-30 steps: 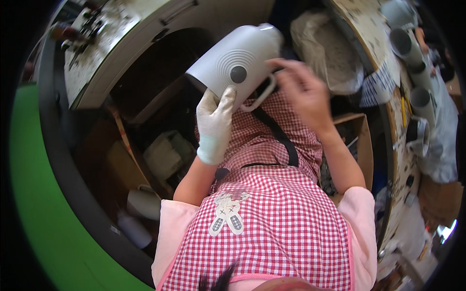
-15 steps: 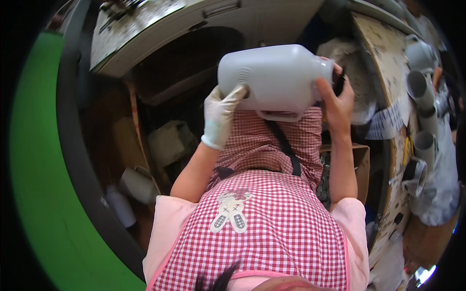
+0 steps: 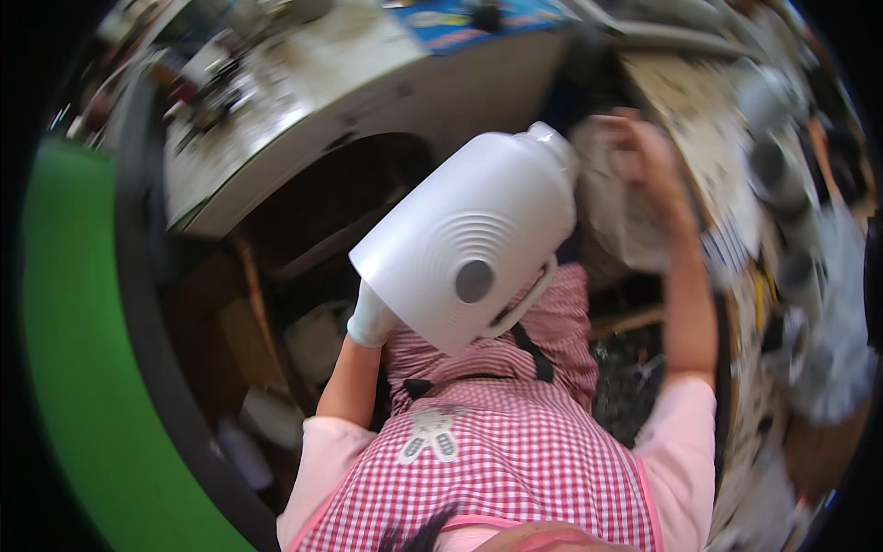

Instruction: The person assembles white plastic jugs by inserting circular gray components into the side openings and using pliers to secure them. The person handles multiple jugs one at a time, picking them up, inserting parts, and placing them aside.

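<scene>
A pale grey plastic jug (image 3: 414, 248) with a side handle, a round dark grey spot and ringed ridges is held tilted over my lap, its neck toward the upper right. My left hand (image 3: 371, 315), in a white glove, supports it from behind near the base; its fingers are hidden by the jug. My bare right hand (image 3: 648, 166) is off the jug, to the right of the neck. It is blurred, but its fingers look apart, and I see nothing in it.
A white worktop (image 3: 313, 74) with small tools and a blue sheet (image 3: 478, 20) lies ahead. On the right, a worn bench (image 3: 690, 101) bears several grey tubular containers (image 3: 773, 170) and clear plastic bags (image 3: 837, 313). A green surface (image 3: 92, 368) runs along the left.
The jug has swung from lying level to tilted, its base lower and nearer me. My right hand has left the neck and moved slightly right. The head view has shifted.
</scene>
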The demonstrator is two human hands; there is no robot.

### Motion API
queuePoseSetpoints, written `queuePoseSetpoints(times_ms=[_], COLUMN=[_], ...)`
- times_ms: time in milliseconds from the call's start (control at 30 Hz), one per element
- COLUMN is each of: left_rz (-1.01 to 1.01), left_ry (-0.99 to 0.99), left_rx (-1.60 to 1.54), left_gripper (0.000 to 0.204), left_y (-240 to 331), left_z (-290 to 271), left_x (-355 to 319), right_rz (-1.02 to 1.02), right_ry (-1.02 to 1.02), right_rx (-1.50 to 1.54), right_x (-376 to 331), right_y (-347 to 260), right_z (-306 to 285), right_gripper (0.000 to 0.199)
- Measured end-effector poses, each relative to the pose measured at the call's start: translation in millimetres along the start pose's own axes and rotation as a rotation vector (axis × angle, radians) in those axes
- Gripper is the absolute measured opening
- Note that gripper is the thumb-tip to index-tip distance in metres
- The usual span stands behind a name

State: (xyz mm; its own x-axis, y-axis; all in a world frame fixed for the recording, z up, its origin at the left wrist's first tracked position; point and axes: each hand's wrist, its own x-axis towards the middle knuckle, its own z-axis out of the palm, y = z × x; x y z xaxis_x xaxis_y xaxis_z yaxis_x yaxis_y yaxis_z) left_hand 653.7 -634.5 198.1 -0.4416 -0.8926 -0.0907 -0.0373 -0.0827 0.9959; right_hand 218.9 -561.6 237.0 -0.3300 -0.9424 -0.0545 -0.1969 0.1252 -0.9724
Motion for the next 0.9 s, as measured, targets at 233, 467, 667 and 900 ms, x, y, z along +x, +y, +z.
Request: queuePoseSetpoints(times_ms=[233, 467, 667, 900], left_rz=[0.703, 0.775, 0.399, 0.225], left_ry=[0.650, 0.786, 0.817, 0.533], left_rx=[0.718, 2.145, 1.285, 0.707], left_gripper=[0.042, 0.051, 0.045, 0.055], left_y=[112.5, 267.3, 239.3, 234.2], left_z=[-154.9, -367.8, -412.3, -387.8], left_x=[39.4, 206.5, 316.4, 281.9], right_rz=[0.483, -0.484, -0.477, -0.221], right_ry=[0.479, 0.737, 0.501, 0.435], right_rx=[-1.720, -1.351, -1.103, -0.875], right_x=[42.9, 27.1, -20.6, -59.6], right_y=[165.5, 87.9, 13.9, 42.5], right_z=[-280.9, -134.9, 19.9, 42.3], right_gripper=[0.057, 0.039, 0.027, 0.029])
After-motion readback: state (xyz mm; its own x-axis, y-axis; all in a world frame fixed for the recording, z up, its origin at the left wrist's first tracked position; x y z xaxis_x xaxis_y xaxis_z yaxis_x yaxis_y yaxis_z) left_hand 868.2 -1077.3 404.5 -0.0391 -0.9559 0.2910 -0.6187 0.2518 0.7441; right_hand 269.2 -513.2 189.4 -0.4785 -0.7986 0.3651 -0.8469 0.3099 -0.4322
